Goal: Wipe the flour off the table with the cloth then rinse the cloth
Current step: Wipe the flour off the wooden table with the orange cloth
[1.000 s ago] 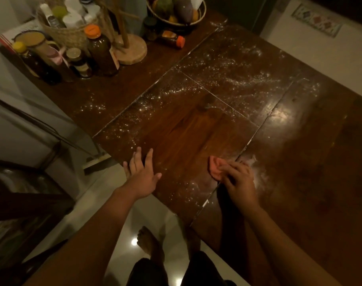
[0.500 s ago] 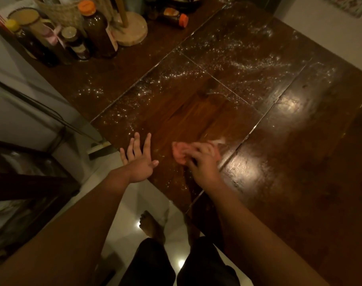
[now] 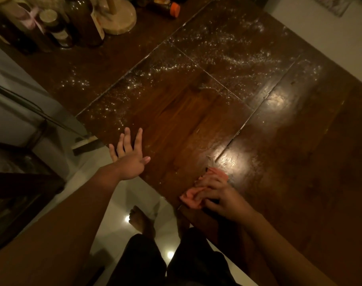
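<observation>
A pink cloth (image 3: 197, 195) is seen bunched at the near edge of the dark wooden table (image 3: 289, 166), close to a seam between two boards. It is gripped by the right hand (image 3: 222, 200), whose fingers are curled down over it and press it to the wood. Most of the cloth is covered by those fingers. One crumpled fold is left showing past the fingertips on the left, right at the table's rim, and a second fold is visible beyond the knuckles on the far side.

The left hand (image 3: 128, 161) is laid flat on the table edge, well apart from the cloth, with fingers straight and spread. Nothing is held in it, and its heel hangs just off the rim.

White flour (image 3: 221, 56) is scattered in a broad speckled band across the far half of the table. A smaller patch is found further left, near the jars. The boards between the two hands are seen mostly dark and glossy. A pale smear beside the lamp glare, just beyond the cloth, is possibly flour residue, though the dim light leaves this uncertain.

At the far left corner, a cluster of glass jars (image 3: 58, 27) is stood beside a round wooden base (image 3: 119, 16). A bottle with an orange cap (image 3: 169, 6) is lying on its side nearby. Below the table edge, a bare foot (image 3: 141, 220) is seen on the pale tiled floor (image 3: 116, 205).
</observation>
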